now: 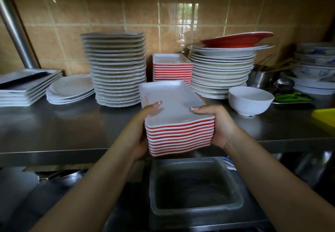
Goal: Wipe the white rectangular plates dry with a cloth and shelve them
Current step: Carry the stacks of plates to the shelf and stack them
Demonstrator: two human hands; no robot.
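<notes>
Above the steel shelf [72,126], I am seeing left hand [143,122] and right hand [217,122] clasping the plate stack [174,103] (no cloth visible); shelving onto the matching pile [172,68] at twelve o'clock is, I judge, pending.

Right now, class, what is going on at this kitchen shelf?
A person grips a stack of rectangular plates, white inside and red outside, with the left hand and right hand, above the steel shelf's front edge. A matching stack already sits against the tiled wall. No cloth is visible.

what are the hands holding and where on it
A stack of rectangular plates, gripped at its near end: left hand on the left side, right hand on the right.
</notes>
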